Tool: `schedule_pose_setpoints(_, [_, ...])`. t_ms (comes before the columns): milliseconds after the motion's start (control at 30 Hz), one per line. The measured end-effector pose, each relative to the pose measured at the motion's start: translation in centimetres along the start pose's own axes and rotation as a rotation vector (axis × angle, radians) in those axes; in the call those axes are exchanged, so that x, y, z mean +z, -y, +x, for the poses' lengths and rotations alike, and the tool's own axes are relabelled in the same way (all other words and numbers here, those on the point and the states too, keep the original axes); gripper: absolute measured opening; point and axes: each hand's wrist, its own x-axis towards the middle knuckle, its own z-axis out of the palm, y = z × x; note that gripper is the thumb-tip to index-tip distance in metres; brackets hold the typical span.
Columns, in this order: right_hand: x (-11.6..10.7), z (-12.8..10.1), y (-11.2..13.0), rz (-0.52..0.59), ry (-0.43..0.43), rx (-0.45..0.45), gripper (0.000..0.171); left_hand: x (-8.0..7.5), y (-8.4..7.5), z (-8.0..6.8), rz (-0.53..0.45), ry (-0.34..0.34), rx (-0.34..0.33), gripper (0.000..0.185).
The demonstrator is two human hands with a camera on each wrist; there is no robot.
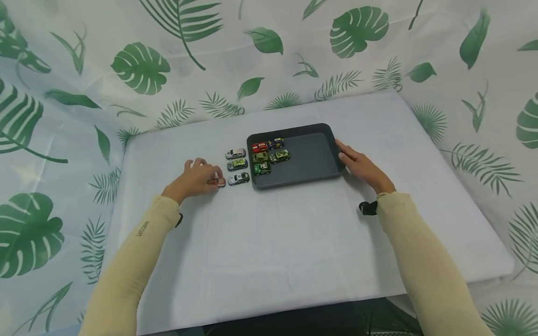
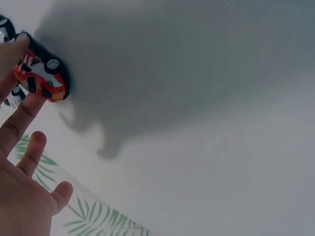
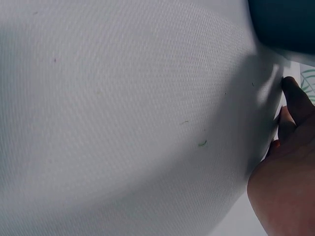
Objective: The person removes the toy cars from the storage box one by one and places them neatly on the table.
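Note:
My left hand (image 1: pixel 196 178) pinches a small red-orange toy car (image 1: pixel 217 182) at the table's left part. In the left wrist view the toy car (image 2: pixel 42 73) shows white and black markings, with fingertips on its sides and the other fingers spread. Just right of it, three toy cars stand in a column: a whitish one (image 1: pixel 236 153), a green-yellow one (image 1: pixel 237 164) and a silver one (image 1: pixel 238 178). The dark grey tray (image 1: pixel 311 161) holds several toy cars at its left end. My right hand (image 1: pixel 359 163) rests its fingertips against the tray's right rim.
Inside the tray are a red car (image 1: pixel 259 148), a blue one (image 1: pixel 276 143), two olive-green ones (image 1: pixel 260 157) and a green one (image 1: pixel 262 168). A white cloth covers the table (image 1: pixel 269 252). Leaf-patterned fabric (image 1: pixel 269 70) hangs behind and around it.

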Motion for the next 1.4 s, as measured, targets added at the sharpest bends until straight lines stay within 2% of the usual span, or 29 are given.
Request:
schedule_pose_setpoints(167, [-0.1,-0.2,0.0,0.007,-0.006,0.006,0.061,-1.8,-0.2,0.5,-0.127,-0.076,-0.035,0.048])
schedule_pose_setpoints(333, [-0.2,-0.2,0.1,0.028,0.002,-0.005,0.061,-5.2,-0.9,1.4,-0.232,-0.198,-0.026,0.055])
schedule_pose_setpoints(533, [-0.4,-0.3,0.2,0.023,-0.004,-0.002,0.060,-9.6,-2.9,3.2,-0.359,-0.343,0.028,0.059])
schedule_pose_setpoints(667, [-0.4,-0.4,0.2,0.019,-0.004,-0.001,0.060,-10.9,-5.0,5.0,-0.418,-0.385,0.074,0.059])
schedule_pose_setpoints(800, [-0.3,-0.4,0.2,0.020,-0.003,-0.009,0.060,-10.7,-7.4,7.0,-0.454,-0.366,0.130,0.056])
schedule_pose_setpoints(1000, [-0.1,-0.3,0.4,0.038,0.002,-0.012,0.060,-9.2,-10.1,10.0,-0.478,-0.315,0.198,0.049])
schedule_pose_setpoints(1267, [-0.3,-0.4,0.3,0.012,0.000,-0.004,0.060,-6.7,-12.7,12.7,-0.449,-0.275,0.244,0.043])
schedule_pose_setpoints(1400, [-0.2,-0.4,0.1,0.020,-0.001,0.005,0.060,-5.1,-13.3,13.7,-0.422,-0.227,0.228,0.042])
